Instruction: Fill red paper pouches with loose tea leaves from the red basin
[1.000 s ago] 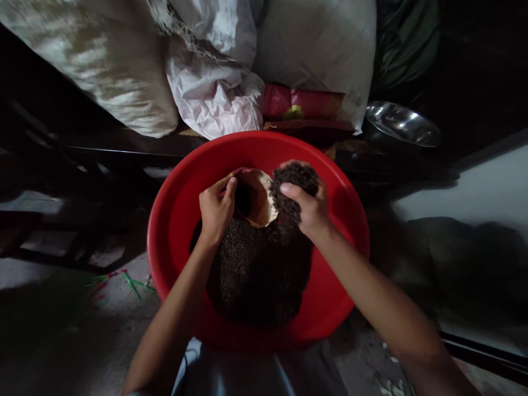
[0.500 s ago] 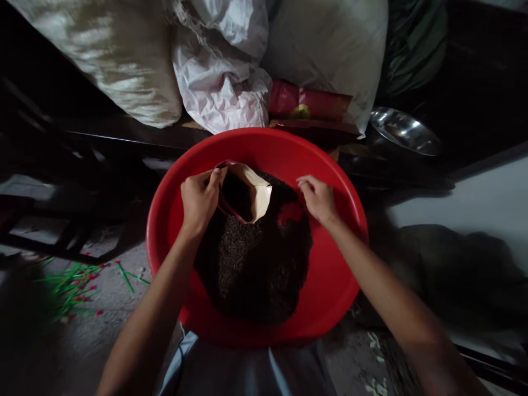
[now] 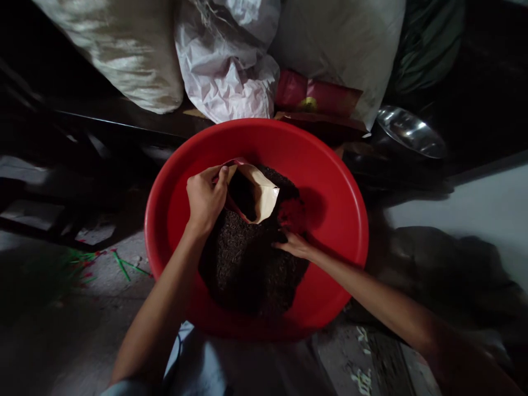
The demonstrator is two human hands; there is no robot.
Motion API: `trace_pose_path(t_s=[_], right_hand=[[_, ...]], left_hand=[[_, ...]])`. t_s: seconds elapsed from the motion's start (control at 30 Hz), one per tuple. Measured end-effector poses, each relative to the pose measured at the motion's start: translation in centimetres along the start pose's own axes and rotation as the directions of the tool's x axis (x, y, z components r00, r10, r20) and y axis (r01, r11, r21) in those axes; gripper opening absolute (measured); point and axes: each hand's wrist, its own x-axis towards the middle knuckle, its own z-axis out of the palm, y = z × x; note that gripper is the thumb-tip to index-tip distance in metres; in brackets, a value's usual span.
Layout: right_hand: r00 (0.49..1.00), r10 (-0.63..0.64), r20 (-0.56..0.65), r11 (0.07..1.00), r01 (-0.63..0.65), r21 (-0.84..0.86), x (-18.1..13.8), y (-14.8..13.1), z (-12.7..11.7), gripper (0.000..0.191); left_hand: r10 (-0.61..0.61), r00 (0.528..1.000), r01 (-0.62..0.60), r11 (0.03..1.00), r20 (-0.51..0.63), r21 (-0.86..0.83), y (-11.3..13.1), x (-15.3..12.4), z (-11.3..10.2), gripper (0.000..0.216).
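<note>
Far L on my feed, lower part of the frame, green sticks w/ red ends lie scattered on the grey floor. Above them, upper L, I've got a bulging off-white sack on a dark ledge. Next, the big red tub, which fills the mid of the frame. My L hand is over the tub, L of ctr, closed in a pinch, thumb on top, on the near-L edge of the pouch. The pouch is reddish outside, pale inside, sits tilted at abt ctr frame w/ its mouth gaping up & to the R, and has some dark stuff in it. Top ctr, behind the tub, a crumpled white sack. Below and around the pouch, a heap of dark loose material covers much of the tub bottom; I can't ID it. Just R of ctr, my R hand is partly open, fingers a bit apart, tips at the heap; can't make out anything in its grasp, though the tips are dim. Upper R of ctr, a red packet lies against a large pale sack. Lower R, pale scraps on the floor. Further R, a shiny metal bowl, tilted, w/ a dk green bag above it.
</note>
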Motion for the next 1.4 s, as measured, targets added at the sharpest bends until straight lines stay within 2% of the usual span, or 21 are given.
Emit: trace_pose_path(t_s=[0.13, 0.3, 0.4, 0.5, 0.57, 0.63, 0.7, 0.77, 0.87, 0.97, 1.0, 1.03, 1.07, 1.1, 1.13, 1.17, 1.2, 1.23, 1.27, 1.33, 1.4], right_hand=[[0.996, -0.051, 0.068, 0.973, 0.034, 0.228, -2.0, -2.2, 1.6, 0.058], [1.000, -0.010, 0.014, 0.933, 0.004, 0.359, -4.6, -4.8, 3.2, 0.049], [0.997, -0.013, -0.080, 0.887, 0.048, 0.459, -6.0, -6.9, 1.2, 0.050], [0.969, -0.110, -0.221, 0.810, 0.216, 0.545, -6.9, -10.9, -3.1, 0.047], [0.910, -0.213, -0.356, 0.809, 0.368, 0.458, -6.6, -14.5, -6.1, 0.045], [0.819, -0.318, -0.477, 0.837, 0.479, 0.264, -5.4, -18.3, -8.4, 0.048], [0.765, -0.416, -0.491, 0.845, 0.525, 0.102, -4.0, -21.5, -9.9, 0.053], [0.741, -0.499, -0.449, 0.828, 0.561, 0.007, -2.7, -23.6, -10.7, 0.052], [0.660, -0.581, -0.477, 0.760, 0.650, -0.026, -2.1, -24.0, -11.4, 0.031], [0.580, -0.477, -0.661, 0.762, 0.647, 0.018, -1.9, -20.3, -11.4, 0.024], [0.590, -0.390, -0.707, 0.803, 0.594, 0.052, -1.8, -18.4, -11.0, 0.026], [0.630, -0.291, -0.720, 0.855, 0.509, 0.100, -1.6, -16.5, -10.3, 0.027], [0.704, -0.190, -0.684, 0.902, 0.401, 0.161, -1.5, -14.5, -9.2, 0.028], [0.804, -0.105, -0.585, 0.936, 0.279, 0.216, -1.5, -12.8, -7.8, 0.032], [0.901, -0.042, -0.431, 0.954, 0.165, 0.251, -1.6, -11.4, -6.1, 0.040], [0.970, -0.046, -0.237, 0.957, 0.110, 0.267, -2.0, -10.3, -4.3, 0.053], [0.994, -0.094, -0.059, 0.959, 0.106, 0.263, -2.5, -9.7, -2.4, 0.065], [0.991, -0.119, 0.066, 0.971, 0.103, 0.215, -3.0, -9.4, -0.7, 0.080], [0.984, -0.124, 0.127, 0.984, 0.106, 0.142, -3.7, -9.4, 0.9, 0.096], [0.980, -0.108, 0.168, 0.994, 0.109, 0.001, -4.8, -10.1, 3.1, 0.121], [0.985, -0.088, 0.146, 0.991, 0.102, -0.089, -5.6, -10.9, 4.4, 0.131]], left_hand=[[0.012, 1.000, -0.012, 1.000, 0.024, -0.005, 0.1, -0.4, 0.8, 0.033], [0.019, 0.999, -0.020, 0.999, 0.040, 0.028, 0.4, -0.1, 1.0, 0.033], [0.042, 0.998, -0.044, 0.997, 0.042, 0.056, 0.6, 0.1, 0.8, 0.030], [0.105, 0.993, -0.109, 0.992, 0.051, 0.069, 1.1, 0.1, 0.1, 0.028], [0.156, 0.986, -0.160, 0.984, 0.051, 0.084, 1.5, 0.0, -0.3, 0.027], [0.195, 0.980, -0.197, 0.974, 0.032, 0.112, 2.0, -0.1, -0.6, 0.025], [0.208, 0.978, -0.208, 0.969, 0.017, 0.135, 2.5, -0.1, -0.8, 0.025], [0.192, 0.981, -0.194, 0.969, 0.030, 0.150, 2.7, 0.0, -0.8, 0.026], [0.138, 0.990, -0.142, 0.970, 0.034, 0.195, 2.5, 0.5, -0.8, 0.028], [0.091, 0.996, -0.090, 0.961, 0.008, 0.262, 1.8, 1.3, -1.3, 0.033], [0.078, 0.997, -0.074, 0.960, -0.003, 0.271, 1.5, 1.5, -1.5, 0.035], [0.063, 0.998, -0.056, 0.961, -0.018, 0.270, 1.1, 1.8, -1.7, 0.037], [0.047, 0.998, -0.037, 0.965, -0.033, 0.259, 0.8, 2.0, -2.0, 0.039], [0.031, 0.998, -0.018, 0.971, -0.048, 0.240, 0.4, 2.1, -2.3, 0.039], [0.012, 0.998, 0.000, 0.976, -0.055, 0.216, 0.1, 2.3, -2.6, 0.039], [-0.009, 0.998, 0.020, 0.981, -0.058, 0.193, -0.2, 2.4, -2.9, 0.039], [-0.030, 0.998, 0.039, 0.984, -0.055, 0.176, -0.4, 2.5, -3.2, 0.038], [-0.046, 0.997, 0.055, 0.985, -0.054, 0.166, -0.7, 2.6, -3.5, 0.038], [-0.060, 0.997, 0.069, 0.984, -0.057, 0.166, -0.9, 2.7, -3.9, 0.038], [-0.082, 0.994, 0.095, 0.978, -0.076, 0.185, -1.3, 2.8, -4.4, 0.039], [-0.101, 0.990, 0.118, 0.974, -0.095, 0.194, -1.5, 3.0, -4.8, 0.038]])
